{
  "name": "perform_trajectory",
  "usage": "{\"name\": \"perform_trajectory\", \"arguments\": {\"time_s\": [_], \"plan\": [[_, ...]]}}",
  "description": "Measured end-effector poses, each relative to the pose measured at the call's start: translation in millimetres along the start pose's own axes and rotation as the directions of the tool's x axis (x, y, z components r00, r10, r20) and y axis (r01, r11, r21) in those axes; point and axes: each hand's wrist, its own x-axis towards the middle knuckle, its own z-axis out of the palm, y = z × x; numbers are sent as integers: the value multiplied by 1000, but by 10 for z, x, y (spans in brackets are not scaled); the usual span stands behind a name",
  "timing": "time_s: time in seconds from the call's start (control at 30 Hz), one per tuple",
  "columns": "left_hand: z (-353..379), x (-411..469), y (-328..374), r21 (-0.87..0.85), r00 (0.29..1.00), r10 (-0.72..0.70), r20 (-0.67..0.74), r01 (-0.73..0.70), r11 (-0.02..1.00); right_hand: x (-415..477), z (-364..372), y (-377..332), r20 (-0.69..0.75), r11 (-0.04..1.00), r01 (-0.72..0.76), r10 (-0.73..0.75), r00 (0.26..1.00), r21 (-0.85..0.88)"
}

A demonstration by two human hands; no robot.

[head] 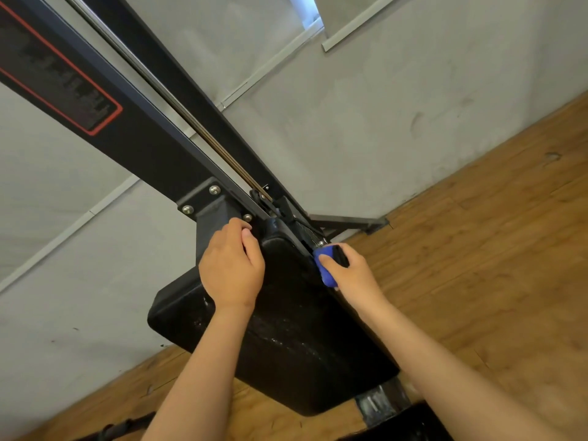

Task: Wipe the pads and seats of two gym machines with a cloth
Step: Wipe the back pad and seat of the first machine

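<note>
Cloth (326,270) gripped by right hand (353,276) at pad (286,332) edge, left hand (230,272) gripping pad top beside bracket (203,198).

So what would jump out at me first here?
Your eye lands on the big black padded seat in the middle, where a black metal beam slants down from the upper left. The left hand holds its upper end; the right hand grips a bright blue cloth at its right edge.

The red-bordered label (54,74) on the machine frame (136,135) is too blurred to read.
</note>
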Motion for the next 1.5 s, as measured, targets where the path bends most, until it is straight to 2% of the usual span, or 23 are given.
{"name": "perform_trajectory", "arguments": {"time_s": [0.07, 0.13, 0.3, 0.4, 0.47, 0.57, 0.63, 0.7, 0.9, 1.03, 1.13, 1.27, 1.33, 1.5], "plan": [[0, -2, 0, 2, 1000, -7, 1, 7, 1000, -25, -11, 48, -17, 1000, -29, 29, 999, -5], [2, -10, -1, 3, 1000, -15, 2, 15, 1000, 24, 14, -35, -23, 1000, 8, -8, 1000, -24], [-2, -13, -1, 3, 1000, -22, 2, 22, 1000, 220, 133, -399, 20, 991, 119, -120, 993, 58], [1, -13, -5, 10, 1000, -21, 2, 21, 1000, 245, 128, -345, 17, 988, 142, -143, 990, 53], [6, -14, -12, 13, 1000, -18, -3, 18, 1000, 208, 78, -131, -10, 993, 121, -121, 993, -11], [14, -11, -11, 14, 1000, -15, -11, 16, 1000, 106, -48, 297, -37, 996, 3, -7, 999, -84], [12, -11, -4, 11, 1000, -19, -14, 19, 1000, 55, -109, 481, -55, 992, -81, 77, 996, -91], [10, -22, -5, 11, 1000, -25, -15, 25, 1000, 45, -122, 520, -62, 992, -96, 91, 994, -82], [9, -29, -3, 1, 1000, -25, -18, 25, 1000, 138, 26, 1, -20, 996, 86, -85, 996, 34], [-2, -28, -1, 13, 1000, -21, -14, 21, 1000, 164, 80, -70, -32, 987, 161, -160, 987, 8], [3, -23, -11, 30, 1000, -26, 3, 25, 999, 155, -3, 198, -17, 991, 117, -119, 993, -72], [10, -20, -20, 51, 1000, -24, 11, 24, 998, 62, -195, 765, -13, 983, -69, 68, 998, -170], [14, -21, -12, 52, 1000, -23, 12, 22, 998, 14, -243, 923, -39, 978, -118, 113, 993, -172], [17, -20, -6, 61, 1000, -24, 18, 23, 998, 85, -91, 569, -64, 998, 18, -23, 998, -68]]}}
